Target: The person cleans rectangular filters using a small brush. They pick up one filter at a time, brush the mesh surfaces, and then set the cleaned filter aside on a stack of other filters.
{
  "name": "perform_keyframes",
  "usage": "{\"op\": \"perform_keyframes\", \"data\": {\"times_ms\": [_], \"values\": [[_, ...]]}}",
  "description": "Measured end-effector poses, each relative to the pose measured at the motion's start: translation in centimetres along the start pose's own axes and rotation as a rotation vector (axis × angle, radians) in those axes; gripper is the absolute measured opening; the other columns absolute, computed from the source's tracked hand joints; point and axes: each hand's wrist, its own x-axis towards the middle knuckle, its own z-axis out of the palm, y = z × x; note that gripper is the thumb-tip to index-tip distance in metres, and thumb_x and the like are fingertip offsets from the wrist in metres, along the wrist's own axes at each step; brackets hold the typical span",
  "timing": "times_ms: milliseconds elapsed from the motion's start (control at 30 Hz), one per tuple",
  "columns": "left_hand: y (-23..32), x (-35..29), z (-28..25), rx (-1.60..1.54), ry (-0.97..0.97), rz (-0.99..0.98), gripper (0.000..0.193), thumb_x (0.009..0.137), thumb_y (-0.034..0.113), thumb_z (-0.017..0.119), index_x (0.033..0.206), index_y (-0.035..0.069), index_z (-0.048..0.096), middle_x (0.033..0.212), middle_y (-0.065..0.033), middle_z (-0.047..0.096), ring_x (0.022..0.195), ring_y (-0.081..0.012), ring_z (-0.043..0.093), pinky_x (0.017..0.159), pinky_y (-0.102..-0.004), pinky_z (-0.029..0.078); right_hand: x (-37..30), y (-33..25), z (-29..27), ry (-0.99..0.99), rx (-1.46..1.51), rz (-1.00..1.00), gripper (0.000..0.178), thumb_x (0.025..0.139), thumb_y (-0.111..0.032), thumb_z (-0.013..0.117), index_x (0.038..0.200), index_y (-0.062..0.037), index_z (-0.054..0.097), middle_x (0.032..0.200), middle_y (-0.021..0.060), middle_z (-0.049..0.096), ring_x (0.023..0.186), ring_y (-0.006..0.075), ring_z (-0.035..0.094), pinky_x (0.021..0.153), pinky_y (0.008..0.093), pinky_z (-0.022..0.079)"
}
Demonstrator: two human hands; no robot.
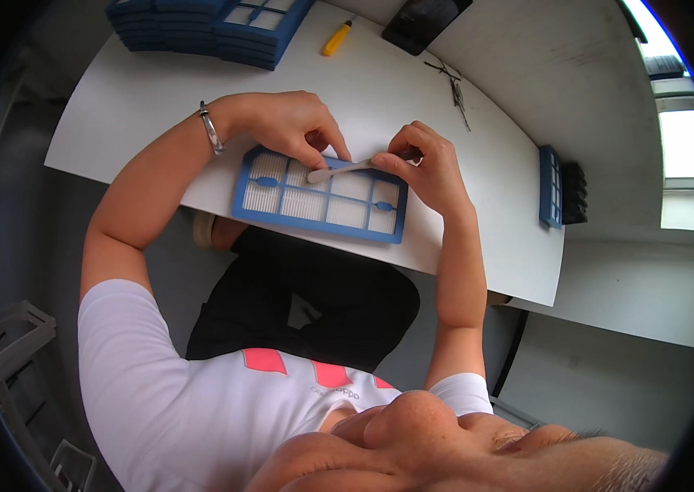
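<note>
A flat air filter [345, 211] with a blue frame and white pleated panels lies near the table's front edge. My left hand [293, 127] is curled over its far edge, with the thumb and index finger resting there a little apart. My right hand [429, 160] is closed round a pale spoon-shaped tool [339, 170]. The tool's rounded end lies over the filter, close to my left thumb. My left fingertips partly hide the far edge of the frame.
Stacked blue filters [199, 33] stand at the far left of the white table [494, 213]. A yellow-handled screwdriver [336, 38], a black tray-like object [425, 23] and thin dark strips [453, 86] lie along the back. At right, another blue filter [550, 187] stands beside black parts [575, 193].
</note>
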Motion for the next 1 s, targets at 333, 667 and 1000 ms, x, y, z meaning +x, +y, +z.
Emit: {"op": "perform_keyframes", "data": {"times_ms": [333, 667, 1000], "values": [[-0.2, 0.0, -0.2, -0.036, -0.008, -0.005, 0.042, 0.077, 0.029, 0.075, 0.111, 0.005, 0.074, 0.089, -0.0138, 0.074, 0.066, -0.0181, 0.067, 0.059, -0.0261, 0.051, -0.4, -0.7, 0.1, -0.052, -0.020, 0.023, 0.025, 0.075, -0.024, 0.083, 0.078, -0.0045, 0.068, 0.081, 0.0049, 0.066, 0.075, 0.0188, 0.068, 0.065, 0.0294, 0.054], [0.2, -0.1, -0.3, -0.100, 0.015, 0.021, 0.041, 0.076, 0.027, 0.076, 0.109, 0.004, 0.075, 0.090, -0.0121, 0.075, 0.067, -0.0165, 0.067, 0.057, -0.0253, 0.049, 0.1, 1.1, -0.3, -0.027, 0.148, 0.119, 0.024, 0.076, -0.019, 0.083, 0.079, -0.0031, 0.066, 0.082, 0.0053, 0.064, 0.075, 0.0171, 0.065, 0.068, 0.0282, 0.053], [0.4, 0.0, 0.3, -0.049, 0.023, -0.013, 0.038, 0.079, 0.028, 0.073, 0.110, 0.006, 0.075, 0.087, -0.0113, 0.074, 0.066, -0.0165, 0.065, 0.059, -0.0260, 0.049, 0.1, 2.2, 0.0, -0.087, 0.162, 0.018, 0.027, 0.079, -0.025, 0.082, 0.081, -0.0036, 0.065, 0.085, 0.0059, 0.064, 0.077, 0.0189, 0.064, 0.069, 0.0295, 0.053]]}}
